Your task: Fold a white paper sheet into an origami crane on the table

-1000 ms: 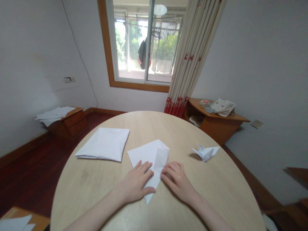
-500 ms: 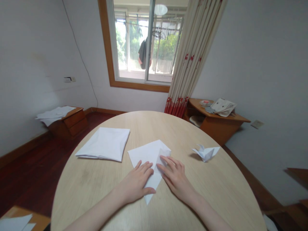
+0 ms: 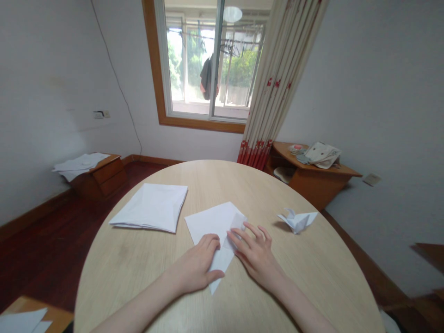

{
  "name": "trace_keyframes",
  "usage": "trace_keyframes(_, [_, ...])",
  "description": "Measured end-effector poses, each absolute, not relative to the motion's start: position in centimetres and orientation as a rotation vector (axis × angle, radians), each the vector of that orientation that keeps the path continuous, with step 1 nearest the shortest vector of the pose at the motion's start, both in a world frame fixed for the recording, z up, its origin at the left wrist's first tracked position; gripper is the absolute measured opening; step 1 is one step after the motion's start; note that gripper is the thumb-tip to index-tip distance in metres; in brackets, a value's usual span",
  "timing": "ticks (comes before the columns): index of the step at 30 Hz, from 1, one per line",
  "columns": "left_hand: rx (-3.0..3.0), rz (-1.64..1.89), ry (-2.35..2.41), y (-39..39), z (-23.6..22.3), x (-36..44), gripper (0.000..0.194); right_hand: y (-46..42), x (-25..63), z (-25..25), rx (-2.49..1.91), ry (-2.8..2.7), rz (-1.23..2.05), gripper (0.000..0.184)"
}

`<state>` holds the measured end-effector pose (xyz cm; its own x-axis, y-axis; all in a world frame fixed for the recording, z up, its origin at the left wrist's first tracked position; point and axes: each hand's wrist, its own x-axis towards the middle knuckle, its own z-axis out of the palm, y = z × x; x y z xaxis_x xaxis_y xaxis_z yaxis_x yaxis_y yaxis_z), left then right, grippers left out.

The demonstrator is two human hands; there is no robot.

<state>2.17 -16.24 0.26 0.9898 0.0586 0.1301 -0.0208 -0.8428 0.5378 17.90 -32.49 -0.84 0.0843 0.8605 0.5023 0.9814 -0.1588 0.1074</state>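
A partly folded sheet of white paper (image 3: 210,220) lies flat on the round table, its narrow point toward me. My left hand (image 3: 201,261) rests on the lower left of the sheet, fingers extended and thumb apart near the point. On the right, my right hand (image 3: 255,254) has its fingers spread over a flap folded in from the right edge. The fingertips touch the flap; neither hand grips anything. Part of the sheet is hidden under both hands. Farther right stands a folded paper bird (image 3: 297,220).
A stack of white paper (image 3: 152,206) lies at the left of the round wooden table (image 3: 225,178). Beyond are a low cabinet with papers (image 3: 104,173), a corner desk (image 3: 305,185) holding a cloth bag (image 3: 322,155), and a curtain (image 3: 277,83) beside the window.
My right hand has slid slightly right and down along the flap, its fingers spreading more. My left fingers have drawn in a little. The sheet stays in place.
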Motion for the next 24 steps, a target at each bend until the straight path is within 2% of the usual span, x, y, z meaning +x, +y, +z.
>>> trace_keyframes(6, [2.576, 0.176, -0.006, -16.5, 0.4, 2.1, 0.036, -32.5, 17.9, -0.8, -2.085, -1.789, -0.738, 0.041])
trace_keyframes(13, [2.589, 0.155, -0.049, -16.9, 1.1, 1.9, 0.031, -32.9, 18.2, 0.0, -1.863, -1.801, -0.662, 0.017])
trace_keyframes(18, [2.656, 0.122, -0.097, -17.1, 1.4, 1.9, 0.026, -33.3, 18.9, 0.9, -1.759, -1.939, -0.396, 0.023])
trace_keyframes(24, [2.733, 0.124, -0.158, -17.5, 1.7, 1.9, 0.039, -34.1, 18.9, 1.1, -1.901, -1.884, -0.088, 0.024])
